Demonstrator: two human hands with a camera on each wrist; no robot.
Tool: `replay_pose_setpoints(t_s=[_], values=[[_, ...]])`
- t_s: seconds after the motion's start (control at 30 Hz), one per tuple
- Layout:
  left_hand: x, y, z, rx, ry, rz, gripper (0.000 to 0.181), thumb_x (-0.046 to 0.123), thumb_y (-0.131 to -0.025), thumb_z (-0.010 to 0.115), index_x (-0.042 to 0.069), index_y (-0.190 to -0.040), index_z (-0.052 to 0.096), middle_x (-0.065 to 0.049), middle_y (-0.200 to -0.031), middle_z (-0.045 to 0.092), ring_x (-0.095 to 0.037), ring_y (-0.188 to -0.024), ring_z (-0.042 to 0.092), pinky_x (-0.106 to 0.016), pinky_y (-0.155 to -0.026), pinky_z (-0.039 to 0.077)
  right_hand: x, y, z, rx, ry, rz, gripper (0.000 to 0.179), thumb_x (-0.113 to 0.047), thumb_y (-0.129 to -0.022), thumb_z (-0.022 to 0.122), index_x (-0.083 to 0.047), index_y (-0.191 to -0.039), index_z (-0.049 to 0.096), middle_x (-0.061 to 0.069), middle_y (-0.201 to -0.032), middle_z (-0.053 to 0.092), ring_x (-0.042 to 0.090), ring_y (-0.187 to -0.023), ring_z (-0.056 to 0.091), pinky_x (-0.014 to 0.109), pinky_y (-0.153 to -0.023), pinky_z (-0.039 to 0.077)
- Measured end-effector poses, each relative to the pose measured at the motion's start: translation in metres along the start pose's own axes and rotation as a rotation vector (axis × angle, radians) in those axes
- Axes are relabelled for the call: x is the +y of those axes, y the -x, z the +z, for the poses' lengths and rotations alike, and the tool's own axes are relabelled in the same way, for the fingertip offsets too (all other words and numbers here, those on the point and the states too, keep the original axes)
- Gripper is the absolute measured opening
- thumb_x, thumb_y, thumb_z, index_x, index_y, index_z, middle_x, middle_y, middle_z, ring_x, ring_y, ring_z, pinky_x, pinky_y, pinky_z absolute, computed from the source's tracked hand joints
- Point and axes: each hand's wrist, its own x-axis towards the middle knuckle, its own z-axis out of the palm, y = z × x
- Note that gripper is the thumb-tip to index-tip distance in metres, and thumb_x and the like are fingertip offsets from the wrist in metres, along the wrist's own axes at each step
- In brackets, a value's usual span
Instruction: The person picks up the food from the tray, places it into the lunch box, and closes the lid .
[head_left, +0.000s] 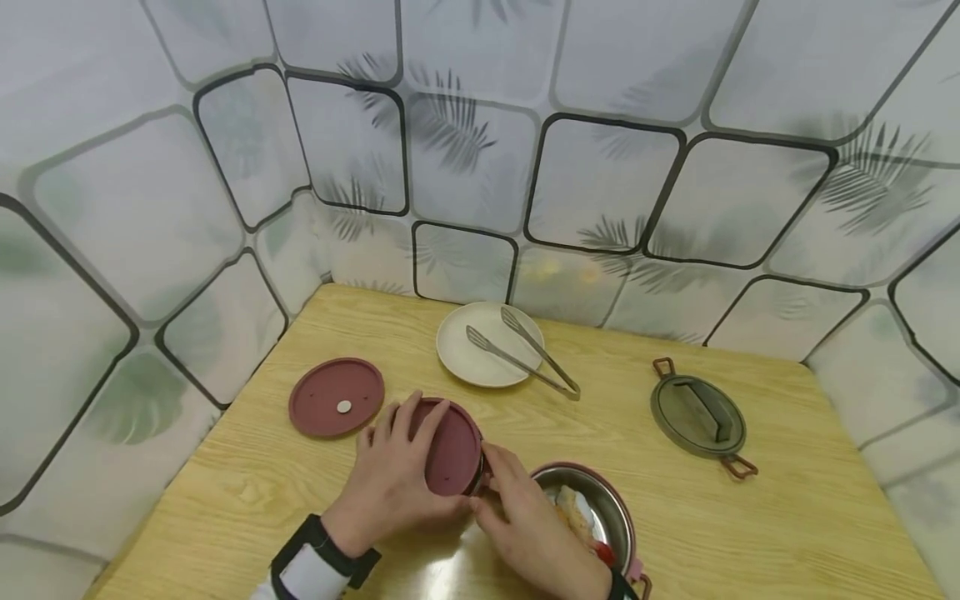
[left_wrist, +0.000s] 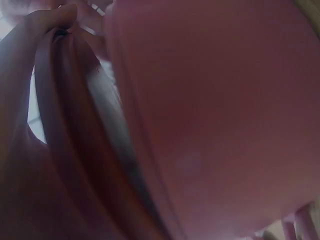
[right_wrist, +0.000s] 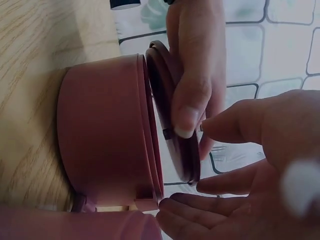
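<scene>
My left hand (head_left: 393, 479) is spread across the maroon lid (head_left: 453, 454) and grips it. In the right wrist view the lid (right_wrist: 175, 120) stands tilted over the mouth of a maroon pot (right_wrist: 102, 130), with a wedge-shaped gap between them. The left thumb (right_wrist: 185, 117) lies on the lid's outer side. In the left wrist view the pot's smooth wall (left_wrist: 215, 115) fills most of the picture. My right hand (head_left: 528, 525) reaches in from the right; its fairly straight fingers (right_wrist: 227, 180) are at the lid's edge and the pot's rim.
A steel-lined pot (head_left: 622, 521) with food (head_left: 576, 512) stands by my right forearm. Another maroon lid (head_left: 322, 408) with a white knob lies at left. Behind are a cream plate (head_left: 480, 367) with tongs (head_left: 551, 362) across it and, farther right, a grey-green lid (head_left: 678, 417).
</scene>
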Motion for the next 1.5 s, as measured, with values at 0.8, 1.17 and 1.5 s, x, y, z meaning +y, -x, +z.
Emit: replay_pose_setpoints(t_s=[0.8, 1.17, 1.5], values=[[-0.007, 0.003, 0.030, -0.007, -0.088, -0.008, 0.118, 0.092, -0.053, 0.046, 0.020, -0.144, 0.027, -0.023, -0.142, 0.026, -0.035, -0.126, 0.022, -0.055, -0.086, 0.032, -0.014, -0.056, -0.040, -0.241, 0.419, -0.110, 0.058, -0.034, -0.097, 0.044, 0.001, -0.140, 0.026, 0.023, -0.139, 0.031, 0.027, -0.124, 0.034, 0.043, -0.097, 0.039], [-0.014, -0.002, 0.037, 0.090, -0.063, 0.055, 0.120, 0.093, -0.061, 0.035, 0.013, -0.147, 0.010, -0.018, -0.147, 0.022, -0.029, -0.133, 0.014, -0.052, -0.106, 0.019, 0.022, -0.100, 0.011, -0.251, 0.739, -0.234, 0.057, -0.032, -0.100, 0.031, 0.007, -0.140, 0.018, 0.029, -0.140, 0.028, 0.035, -0.127, 0.029, 0.044, -0.102, 0.033], [-0.010, 0.003, 0.042, 0.139, -0.060, 0.061, 0.123, 0.094, -0.058, 0.035, 0.010, -0.146, 0.013, -0.018, -0.145, 0.028, -0.031, -0.130, 0.024, -0.052, -0.101, 0.027, 0.036, -0.101, 0.038, -0.086, 0.922, -0.242, 0.056, -0.041, -0.098, 0.027, -0.007, -0.142, 0.027, 0.009, -0.139, 0.038, 0.024, -0.122, 0.035, 0.045, -0.098, 0.035]])
